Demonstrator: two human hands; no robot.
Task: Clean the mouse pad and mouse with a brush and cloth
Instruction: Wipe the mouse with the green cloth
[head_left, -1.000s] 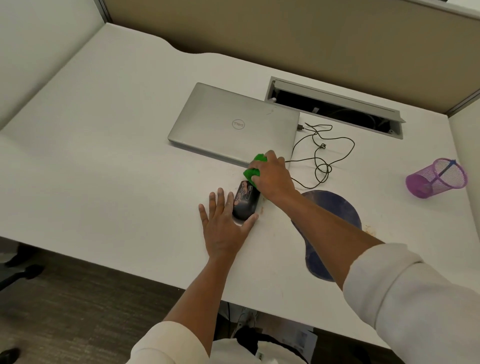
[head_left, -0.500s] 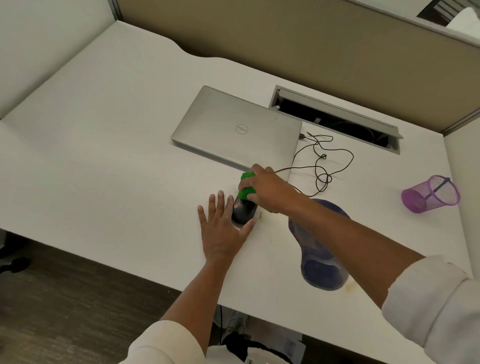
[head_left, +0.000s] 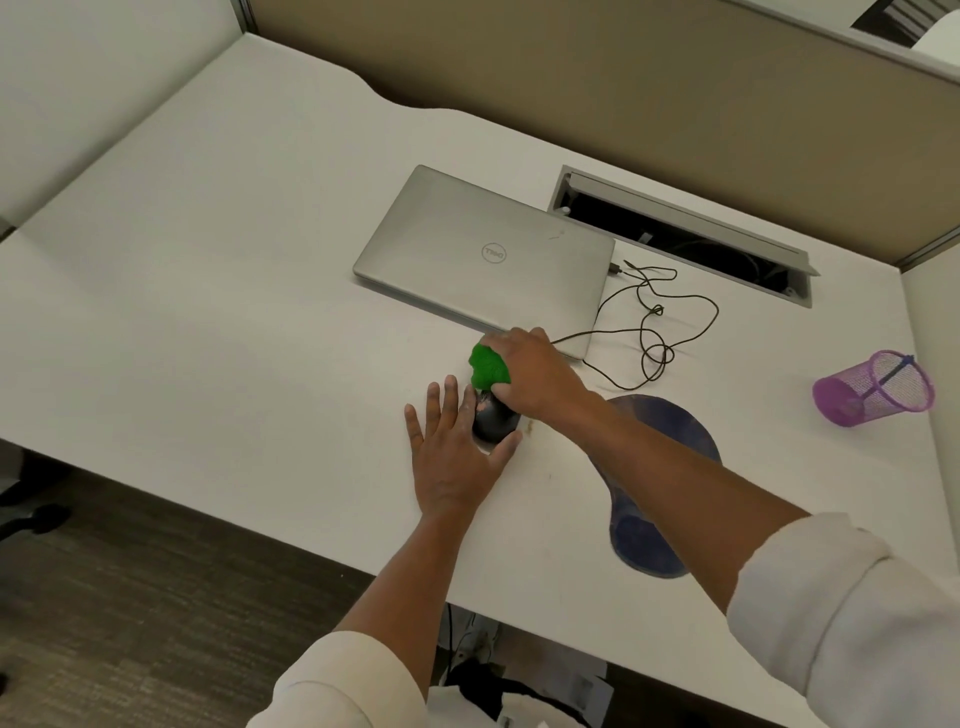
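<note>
Right hand clenched around a bunched green cloth, nubbly and soft, pressed onto the far end of the mouse. Left hand released, laid flat on the desk with fingers spread, cupping the mouse's left and near sides between thumb and forefinger. Mouse black, glossy, rounded, sitting on bare desk just left of the mouse pad.

Pad dark blue, matte, keyhole-shaped with a raised wrist rest at the near end; partly hidden beneath the right forearm. Small brownish specks on the desk between mouse and pad.

Beyond the hands, closed silver laptop, smooth metal, its near right corner just beside the right knuckles. Thin black cable looping loosely from the laptop's right side, near the right wrist. Further back, open cable trough set into the desk. Far right, purple mesh cup tipped on its side, well apart from everything else.

Broad bare white surface to the left; near desk edge close behind the left wrist. Beige partition along the far edge.

Compared with half a second ago: more of the cloth showing from the fist, left hand unmoved, mouse in the same spot.
</note>
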